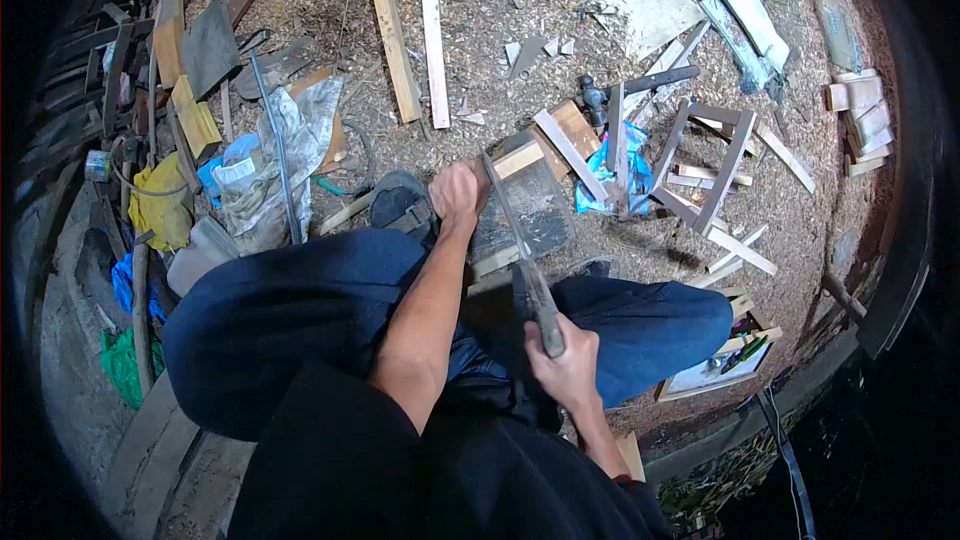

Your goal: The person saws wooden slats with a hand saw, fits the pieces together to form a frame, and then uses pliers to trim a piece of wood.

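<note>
My right hand (565,365) is closed round the handle of a handsaw (536,292). The blade points away from me and crosses a short piece of wood (518,159) near its far tip. Fingers curled, my left hand (457,190) grips the wood's left end, just left of the blade. Under the wood lies a dark, worn wooden block (545,212), set between my bent legs. My fingers hide the gripped end of the wood.
A hammer (640,88) lies ahead right, near a small wooden frame (706,160) and loose offcuts. Two long strips, one a pale batten (434,35), extend ahead. Scrap wood and a yellow bag (161,202) crowd the left. A tray (715,368) sits by my right knee.
</note>
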### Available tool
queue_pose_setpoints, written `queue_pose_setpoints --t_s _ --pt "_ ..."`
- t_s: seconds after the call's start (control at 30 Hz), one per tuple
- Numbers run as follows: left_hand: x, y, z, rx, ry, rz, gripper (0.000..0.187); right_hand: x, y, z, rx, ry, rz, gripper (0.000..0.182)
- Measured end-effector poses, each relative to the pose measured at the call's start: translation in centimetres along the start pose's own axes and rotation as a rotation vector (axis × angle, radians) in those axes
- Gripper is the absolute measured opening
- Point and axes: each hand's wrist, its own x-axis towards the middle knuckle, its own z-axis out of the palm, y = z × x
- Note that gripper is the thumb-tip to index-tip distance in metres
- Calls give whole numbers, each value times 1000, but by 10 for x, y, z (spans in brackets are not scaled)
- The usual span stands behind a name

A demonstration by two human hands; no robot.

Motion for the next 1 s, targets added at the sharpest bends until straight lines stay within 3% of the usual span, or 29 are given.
queue_pose_setpoints --t_s 0.07,0.17,0.23,0.3,0.43,0.57,0.77,1.0 --pt "-7 -7 7 1 97 7 40 -7 -20 -9 -52 -51 74 13" --pt "5 20 -15 -41 197 54 39 -52 -55 -47 -133 120 -228 5" --pt "-22 3 -13 -25 39 83 44 -79 -56 -68 -48 79 -77 16" --pt "-3 19 -25 -12 11 35 52 -46 -51 -59 -106 109 -186 14" --pt "3 23 -25 -58 49 -24 52 39 -12 1 62 47 -251 9" --pt "0 17 -17 -114 90 -30 49 93 5 36 28 12 -135 13" --pt "-9 18 -22 -180 126 -15 44 106 31 49 -7 2 -32 18" --pt "-9 23 -26 -223 89 -73 47 111 26 49 -47 -25 -65 15"
